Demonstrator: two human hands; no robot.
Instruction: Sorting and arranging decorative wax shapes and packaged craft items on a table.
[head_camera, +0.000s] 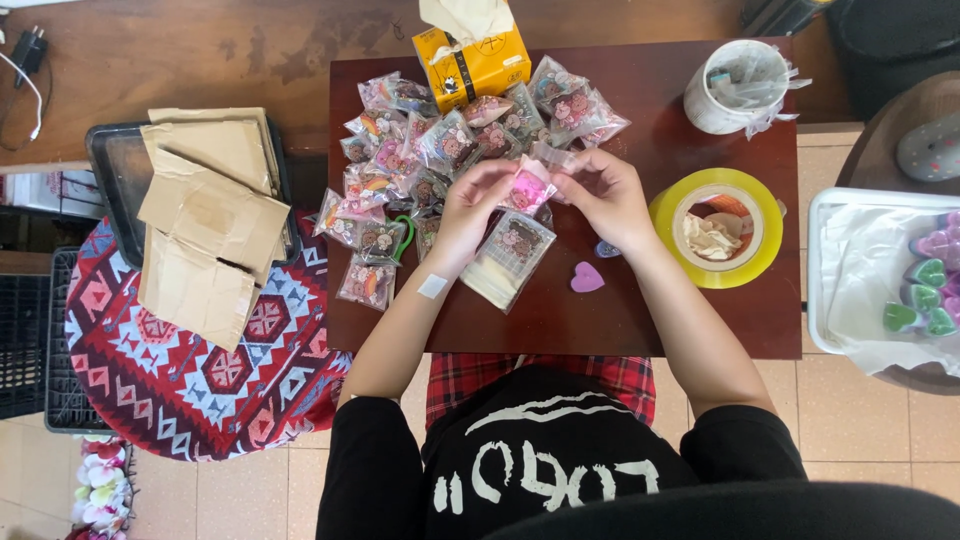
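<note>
1. My left hand (468, 205) and right hand (600, 195) both pinched the small clear bag (530, 180) with a pink piece, above the table's (650, 320) middle.
2. I kept the bag's mouth, probably at its far-right end, taut.
3. A purple heart (587, 278) lay near.

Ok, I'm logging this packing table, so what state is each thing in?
left hand: gripping the small clear bag
right hand: pinching the same bag
small clear bag with a pink heart: held above the table
purple heart: loose on the table
yellow tissue box: open, tissue sticking up
yellow tape roll: lying flat
</note>
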